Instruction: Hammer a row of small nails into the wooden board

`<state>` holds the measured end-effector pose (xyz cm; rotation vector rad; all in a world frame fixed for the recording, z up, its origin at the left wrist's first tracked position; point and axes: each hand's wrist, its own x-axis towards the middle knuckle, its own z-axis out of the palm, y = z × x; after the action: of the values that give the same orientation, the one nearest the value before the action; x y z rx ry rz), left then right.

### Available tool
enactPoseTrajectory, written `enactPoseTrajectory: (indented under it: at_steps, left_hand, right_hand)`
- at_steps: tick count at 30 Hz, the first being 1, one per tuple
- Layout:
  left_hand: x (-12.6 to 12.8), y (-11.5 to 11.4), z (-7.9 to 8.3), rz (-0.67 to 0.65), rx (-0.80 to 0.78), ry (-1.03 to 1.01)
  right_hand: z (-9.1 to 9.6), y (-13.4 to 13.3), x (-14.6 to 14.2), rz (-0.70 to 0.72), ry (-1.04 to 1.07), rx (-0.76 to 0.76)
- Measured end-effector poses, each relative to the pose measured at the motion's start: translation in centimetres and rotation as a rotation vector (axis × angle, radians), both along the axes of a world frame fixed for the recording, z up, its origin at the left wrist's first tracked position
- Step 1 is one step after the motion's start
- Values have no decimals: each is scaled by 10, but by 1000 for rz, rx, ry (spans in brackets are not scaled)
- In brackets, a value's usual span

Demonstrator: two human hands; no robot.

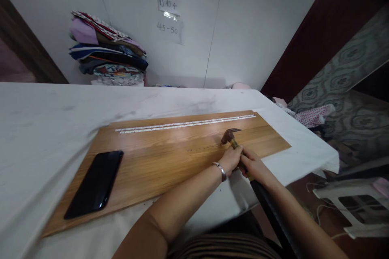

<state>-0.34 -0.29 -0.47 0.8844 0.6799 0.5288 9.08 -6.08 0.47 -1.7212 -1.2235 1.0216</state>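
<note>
A claw hammer (228, 135) with a rusty brown head and a yellowish-and-black handle is tilted over the wooden board (146, 162). My left hand (230, 159), with a metal bracelet at the wrist, is closed round the upper handle just below the head. Lower down, my right hand (254, 166) also wraps the handle. Left of the hammer head, a row of small dark nails or marks (209, 147) runs along the board; they are too small to tell apart. Two white measuring strips (185, 124) lie along the far side of the board.
A black phone (95, 184) rests on the board's left end. White cloth covers the table (36, 129). Folded fabrics (109, 50) are stacked at the wall, which bears paper notes (168, 28). A white plastic stool (349, 202) stands at the lower right.
</note>
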Motion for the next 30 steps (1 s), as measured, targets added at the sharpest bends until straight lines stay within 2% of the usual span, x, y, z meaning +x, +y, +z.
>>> enactPoseTrajectory:
  at_steps: [12, 19, 23, 30]
  left_hand:
    - [1, 0, 1, -6, -1, 10]
    - [4, 1, -7, -1, -5, 6]
    - [4, 1, -8, -26, 13, 9]
    - [5, 2, -10, 5, 2, 0]
  right_hand:
    - [-5, -1, 2, 5, 5, 48]
    - [3, -2, -3, -4, -20, 35]
    - [0, -2, -1, -11, -24, 48]
    - [0, -1, -2, 5, 1, 42]
